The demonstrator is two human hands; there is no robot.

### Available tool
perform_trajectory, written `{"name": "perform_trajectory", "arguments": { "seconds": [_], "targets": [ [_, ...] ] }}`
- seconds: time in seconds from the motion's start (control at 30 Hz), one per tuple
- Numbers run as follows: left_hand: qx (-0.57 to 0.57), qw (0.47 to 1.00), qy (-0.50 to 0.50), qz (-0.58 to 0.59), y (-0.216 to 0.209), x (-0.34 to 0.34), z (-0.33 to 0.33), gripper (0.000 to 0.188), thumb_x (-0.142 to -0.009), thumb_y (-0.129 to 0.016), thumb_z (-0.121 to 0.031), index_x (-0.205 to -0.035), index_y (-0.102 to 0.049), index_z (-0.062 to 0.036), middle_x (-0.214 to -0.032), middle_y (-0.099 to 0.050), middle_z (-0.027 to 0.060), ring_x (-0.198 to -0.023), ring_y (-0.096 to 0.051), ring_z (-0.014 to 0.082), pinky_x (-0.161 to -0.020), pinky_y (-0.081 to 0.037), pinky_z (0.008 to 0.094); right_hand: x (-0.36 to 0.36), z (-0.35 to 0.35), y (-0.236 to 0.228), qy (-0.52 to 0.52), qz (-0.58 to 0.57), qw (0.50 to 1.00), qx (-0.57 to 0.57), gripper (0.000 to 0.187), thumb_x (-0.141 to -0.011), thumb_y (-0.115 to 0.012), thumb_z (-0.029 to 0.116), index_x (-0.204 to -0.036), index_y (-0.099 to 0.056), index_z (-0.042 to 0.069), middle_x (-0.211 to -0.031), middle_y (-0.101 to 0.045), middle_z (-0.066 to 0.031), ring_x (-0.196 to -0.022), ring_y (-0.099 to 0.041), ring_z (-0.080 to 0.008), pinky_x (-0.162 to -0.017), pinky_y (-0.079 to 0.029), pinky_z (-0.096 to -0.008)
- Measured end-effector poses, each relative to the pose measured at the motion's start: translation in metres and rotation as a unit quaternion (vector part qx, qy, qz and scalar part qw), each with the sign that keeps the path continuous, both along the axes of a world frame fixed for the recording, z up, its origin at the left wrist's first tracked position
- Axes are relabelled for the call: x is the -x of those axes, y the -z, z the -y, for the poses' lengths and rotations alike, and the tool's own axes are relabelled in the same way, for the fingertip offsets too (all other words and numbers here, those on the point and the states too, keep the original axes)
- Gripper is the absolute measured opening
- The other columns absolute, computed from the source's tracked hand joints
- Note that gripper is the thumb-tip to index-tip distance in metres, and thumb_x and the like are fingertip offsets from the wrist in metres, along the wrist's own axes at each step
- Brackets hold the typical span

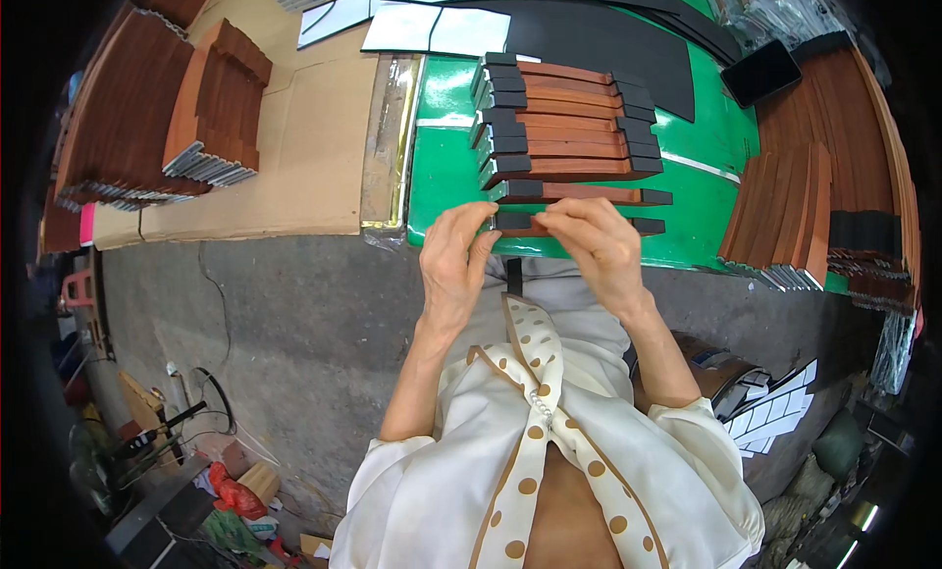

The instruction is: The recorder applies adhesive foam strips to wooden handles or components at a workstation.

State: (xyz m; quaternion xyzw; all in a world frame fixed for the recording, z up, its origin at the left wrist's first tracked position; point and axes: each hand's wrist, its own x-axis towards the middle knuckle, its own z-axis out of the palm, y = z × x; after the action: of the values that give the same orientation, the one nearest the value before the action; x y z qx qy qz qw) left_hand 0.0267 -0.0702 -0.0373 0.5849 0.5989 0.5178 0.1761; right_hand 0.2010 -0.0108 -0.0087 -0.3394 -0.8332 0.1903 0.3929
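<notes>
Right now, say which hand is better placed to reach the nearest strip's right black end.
Probably the right hand: it is nearer that black end; the left hand is at the opposite black end.

A black phone [761, 74] lies upper right, a red plastic bag [236, 491] lower left.

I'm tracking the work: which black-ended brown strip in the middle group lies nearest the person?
The frontmost strip on the green table: left hand and right hand are at it; the others lie farther back.
</notes>
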Motion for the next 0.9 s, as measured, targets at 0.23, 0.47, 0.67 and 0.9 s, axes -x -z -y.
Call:
{"name": "perform_trajectory", "arguments": {
  "seconds": [0.23,0.47,0.67,0.9],
  "targets": [
    [-0.074,0.978,0.003,-0.195,-0.002,-0.001,-0.011,0.035,-0.069,-0.065,0.004,-0.103,-0.064,-0.0073,-0.093,-0.060,0.0105,-0.081,-0.060,0.0264,-0.069,-0.047,0.0356,0.007,0.005,-0.007,0.041,0.085,0.993,-0.064,0.033,-0.066,-0.064,0.000,-0.098,-0.067,0.009,-0.090,-0.061,-0.0039,-0.081,-0.059,-0.0217,-0.061,-0.051,-0.0306],
    [-0.011,0.995,0.040,-0.089,0.015,0.005,-0.001,0.036,-0.073,-0.072,0.004,-0.105,-0.057,-0.0012,-0.099,-0.059,0.0136,-0.085,-0.059,0.0272,-0.069,-0.048,0.0324,-0.071,0.014,-0.002,0.207,-0.052,0.975,0.057,0.035,-0.072,-0.070,-0.001,-0.106,-0.063,0.006,-0.100,-0.059,-0.0098,-0.086,-0.058,-0.0246,-0.073,-0.051,-0.0325],
    [-0.025,0.993,-0.003,-0.115,0.011,-0.006,-0.009,0.041,-0.065,-0.076,0.007,-0.101,-0.057,-0.0016,-0.096,-0.058,0.0121,-0.081,-0.059,0.0260,-0.068,-0.049,0.0335,-0.104,0.014,0.041,0.234,-0.176,0.898,0.329,0.051,-0.074,-0.069,-0.006,-0.121,-0.050,0.000,-0.108,-0.056,-0.0116,-0.092,-0.058,-0.0163,-0.080,-0.054,-0.0299],
    [-0.061,0.990,-0.050,-0.120,0.019,-0.010,-0.024,0.062,-0.062,-0.078,0.005,-0.116,-0.047,-0.0029,-0.105,-0.054,0.0135,-0.091,-0.056,0.0266,-0.074,-0.048,0.0335,-0.114,-0.012,0.042,0.221,-0.165,0.921,0.275,0.056,-0.073,-0.069,-0.009,-0.125,-0.048,-0.001,-0.117,-0.051,-0.0112,-0.096,-0.055,-0.0145,-0.076,-0.055,-0.0247]
  ]
}}
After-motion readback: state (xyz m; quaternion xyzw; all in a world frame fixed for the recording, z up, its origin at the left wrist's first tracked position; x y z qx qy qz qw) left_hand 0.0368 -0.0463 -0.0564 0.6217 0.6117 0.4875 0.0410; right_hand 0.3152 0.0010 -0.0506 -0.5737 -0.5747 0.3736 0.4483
